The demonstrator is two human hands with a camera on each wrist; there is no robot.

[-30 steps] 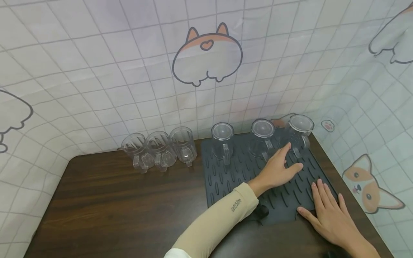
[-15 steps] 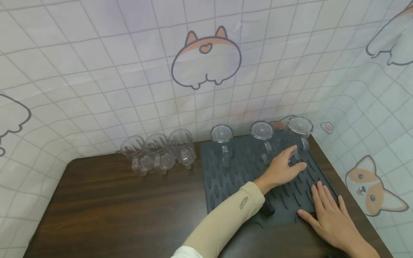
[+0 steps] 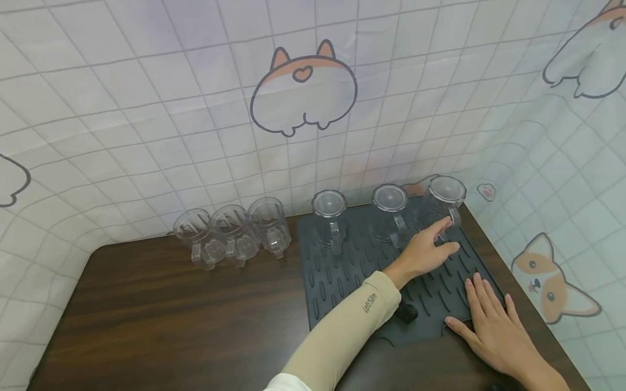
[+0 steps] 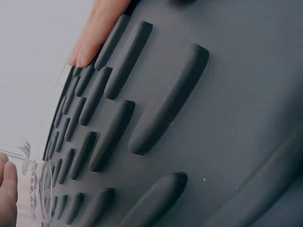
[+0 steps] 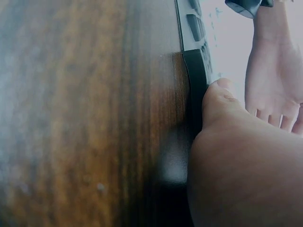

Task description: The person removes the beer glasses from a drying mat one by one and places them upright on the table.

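Three clear glass mugs stand upside down on a dark grey ridged drying mat (image 3: pixel 332 293): a left mug (image 3: pixel 329 220), a middle mug (image 3: pixel 389 209) and a right mug (image 3: pixel 444 195). My left hand (image 3: pixel 421 252) reaches over the mat, its forefinger extended to the handle of the right mug and its thumb held apart. In the left wrist view, left-hand fingers (image 4: pixel 7 189) are beside a clear mug (image 4: pixel 42 189); contact is hard to tell. My right hand (image 3: pixel 496 326) rests flat on the mat's front right corner, fingers straight.
Three upright clear mugs (image 3: pixel 235 233) stand close together on the brown wooden table (image 3: pixel 171 309), left of the mat. A tiled-pattern wall cloth (image 3: pixel 195 136) with dog drawings borders the back and right. A small black object (image 3: pixel 406 313) shows by the left wrist.
My left hand has moved slightly right, toward the right mug's handle. The head view has shifted a little. My right hand stays on the mat corner, and the mugs have not moved.
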